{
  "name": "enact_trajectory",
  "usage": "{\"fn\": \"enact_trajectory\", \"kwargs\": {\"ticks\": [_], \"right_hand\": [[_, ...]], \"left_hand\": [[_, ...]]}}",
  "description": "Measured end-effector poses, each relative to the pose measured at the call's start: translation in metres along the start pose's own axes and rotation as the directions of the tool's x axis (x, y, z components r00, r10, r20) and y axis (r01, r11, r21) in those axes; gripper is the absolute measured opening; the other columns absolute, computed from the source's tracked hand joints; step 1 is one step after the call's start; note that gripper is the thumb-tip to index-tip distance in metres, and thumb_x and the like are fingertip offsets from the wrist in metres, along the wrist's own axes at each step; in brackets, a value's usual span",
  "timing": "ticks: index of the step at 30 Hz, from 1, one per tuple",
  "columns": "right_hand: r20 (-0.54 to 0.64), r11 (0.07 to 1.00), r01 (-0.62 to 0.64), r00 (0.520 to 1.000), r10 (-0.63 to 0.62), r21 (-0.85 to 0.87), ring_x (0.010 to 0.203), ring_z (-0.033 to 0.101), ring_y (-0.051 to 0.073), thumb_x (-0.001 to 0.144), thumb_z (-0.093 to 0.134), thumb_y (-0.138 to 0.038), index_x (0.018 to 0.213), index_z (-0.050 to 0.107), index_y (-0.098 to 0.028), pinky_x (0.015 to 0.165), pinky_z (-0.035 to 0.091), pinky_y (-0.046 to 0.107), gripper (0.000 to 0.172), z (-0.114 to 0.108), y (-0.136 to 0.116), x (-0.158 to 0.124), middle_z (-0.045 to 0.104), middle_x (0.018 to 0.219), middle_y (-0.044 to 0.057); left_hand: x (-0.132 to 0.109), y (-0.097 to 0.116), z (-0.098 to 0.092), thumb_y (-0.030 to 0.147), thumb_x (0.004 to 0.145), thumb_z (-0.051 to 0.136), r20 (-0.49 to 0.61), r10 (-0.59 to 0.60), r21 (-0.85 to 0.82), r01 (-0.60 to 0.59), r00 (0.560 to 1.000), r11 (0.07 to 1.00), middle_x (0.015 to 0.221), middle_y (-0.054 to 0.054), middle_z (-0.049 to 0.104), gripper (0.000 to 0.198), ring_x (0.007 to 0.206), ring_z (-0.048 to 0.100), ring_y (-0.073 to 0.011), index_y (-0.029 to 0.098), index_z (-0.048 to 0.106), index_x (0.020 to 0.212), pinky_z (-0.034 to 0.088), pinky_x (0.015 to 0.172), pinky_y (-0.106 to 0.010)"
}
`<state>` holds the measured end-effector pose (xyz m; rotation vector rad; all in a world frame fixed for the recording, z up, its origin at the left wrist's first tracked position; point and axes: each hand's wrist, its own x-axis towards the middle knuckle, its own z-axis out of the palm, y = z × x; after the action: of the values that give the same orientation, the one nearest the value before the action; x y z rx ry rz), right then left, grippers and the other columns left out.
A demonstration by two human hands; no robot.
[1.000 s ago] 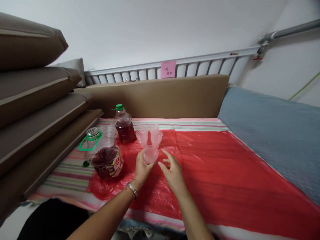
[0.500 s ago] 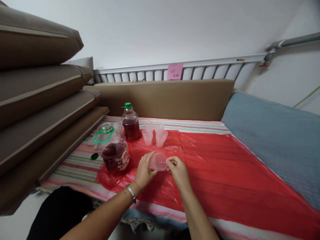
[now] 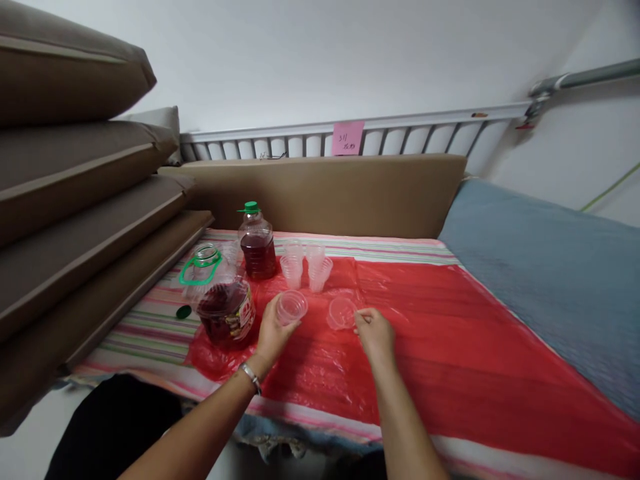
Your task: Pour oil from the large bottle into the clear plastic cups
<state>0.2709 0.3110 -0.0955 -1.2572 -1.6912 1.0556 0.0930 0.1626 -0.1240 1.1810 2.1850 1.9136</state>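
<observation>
My left hand is wrapped round a clear plastic cup, its mouth tilted toward me. To its right, my right hand pinches the rim of another clear cup between thumb and fingers, above the red plastic sheet. The two cups are apart. Behind them, several clear cups stand on the red sheet in close groups. On the left, a large jug of dark red liquid, with a green handle and no cap on its mouth, stands beside a green-capped bottle of similar liquid.
A green cap lies on the striped cloth left of the jug. Brown cushions are stacked high on the left. A long brown cushion borders the back, and a blue-grey padded surface lies on the right.
One cup has come away from the one in my left hand and is now in my right hand. My hands have moved apart, left hand leftward, right hand rightward. The view has shifted slightly.
</observation>
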Motion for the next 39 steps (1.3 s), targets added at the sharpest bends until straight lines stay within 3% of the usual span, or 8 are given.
{"fn": "enact_trajectory", "kwargs": {"ticks": [7,11,14,17,21,26,32,39], "right_hand": [[0.008,0.992,0.029,1.000,-0.028,-0.123,0.059,0.061,0.022,0.068,0.059,-0.038,0.072,0.061,-0.022,0.059,0.043,0.032,0.017,0.002,-0.003,0.001,0.064,0.062,0.005],[-0.098,0.952,0.280,0.951,-0.292,-0.123,0.078,0.062,0.023,0.078,0.051,-0.043,0.090,0.065,-0.019,0.075,0.046,0.035,0.030,-0.003,-0.022,-0.015,0.067,0.089,0.011],[-0.010,0.899,0.436,0.900,-0.437,-0.047,0.077,0.062,0.021,0.084,0.047,-0.043,0.094,0.066,-0.019,0.074,0.047,0.033,0.032,0.007,-0.037,-0.033,0.066,0.091,0.010],[0.162,0.901,0.432,0.892,-0.423,-0.025,0.075,0.063,0.021,0.083,0.051,-0.041,0.096,0.067,-0.020,0.071,0.048,0.032,0.030,0.025,-0.045,-0.048,0.067,0.089,0.009],[0.268,0.918,0.394,0.890,-0.369,-0.044,0.075,0.064,0.022,0.080,0.051,-0.037,0.083,0.066,-0.021,0.071,0.047,0.033,0.022,0.042,-0.048,-0.054,0.068,0.083,0.007],[0.199,0.951,0.298,0.930,-0.308,0.079,0.072,0.063,0.021,0.078,0.052,-0.041,0.075,0.062,-0.022,0.070,0.047,0.031,0.022,0.036,-0.048,-0.042,0.068,0.076,0.006],[0.074,0.968,0.148,0.983,-0.166,0.201,0.055,0.058,0.017,0.076,0.054,-0.043,0.099,0.059,-0.019,0.056,0.044,0.027,0.034,0.020,-0.044,-0.031,0.060,0.065,0.000],[0.154,0.968,0.238,0.962,-0.225,-0.075,0.056,0.060,0.018,0.074,0.051,-0.032,0.102,0.063,-0.018,0.056,0.044,0.027,0.033,0.034,-0.035,-0.033,0.063,0.062,0.001]], "left_hand": [[-0.002,0.002,-0.001,0.020,0.061,0.077,0.015,-0.018,-0.014,0.019,1.000,1.000,0.124,-0.011,0.060,0.067,0.117,0.055,-0.0271,0.020,0.050,0.123,0.037,0.106,-0.048],[-0.008,0.007,-0.002,0.018,0.060,0.077,0.048,-0.003,0.024,0.002,0.999,1.000,0.121,-0.010,0.061,0.067,0.115,0.056,-0.0275,0.021,0.052,0.122,0.038,0.105,-0.049],[-0.015,0.012,-0.003,0.019,0.061,0.077,0.100,0.023,0.052,-0.028,0.995,0.998,0.120,-0.009,0.062,0.064,0.114,0.056,-0.0281,0.022,0.054,0.120,0.039,0.104,-0.049],[-0.020,0.019,-0.005,0.017,0.062,0.076,0.158,0.060,0.063,-0.070,0.986,0.996,0.119,-0.009,0.063,0.062,0.114,0.056,-0.0276,0.023,0.056,0.120,0.040,0.103,-0.047],[-0.022,0.024,-0.011,0.013,0.063,0.073,0.192,0.082,0.064,-0.096,0.978,0.993,0.119,-0.008,0.063,0.060,0.113,0.056,-0.0262,0.024,0.056,0.119,0.040,0.103,-0.046],[-0.018,0.015,-0.013,0.014,0.062,0.074,0.125,0.015,0.057,-0.022,0.992,0.998,0.122,-0.010,0.061,0.062,0.117,0.055,-0.0276,0.022,0.054,0.120,0.037,0.106,-0.047],[-0.005,0.007,-0.016,0.019,0.062,0.075,-0.031,-0.146,-0.001,0.146,0.989,0.989,0.125,-0.015,0.057,0.070,0.118,0.055,-0.0289,0.017,0.043,0.125,0.038,0.105,-0.047],[0.002,0.023,-0.027,0.022,0.064,0.074,-0.086,-0.184,-0.075,0.178,0.979,0.981,0.110,-0.009,0.064,0.057,0.105,0.062,-0.0249,0.018,0.049,0.115,0.043,0.099,-0.045]]}}
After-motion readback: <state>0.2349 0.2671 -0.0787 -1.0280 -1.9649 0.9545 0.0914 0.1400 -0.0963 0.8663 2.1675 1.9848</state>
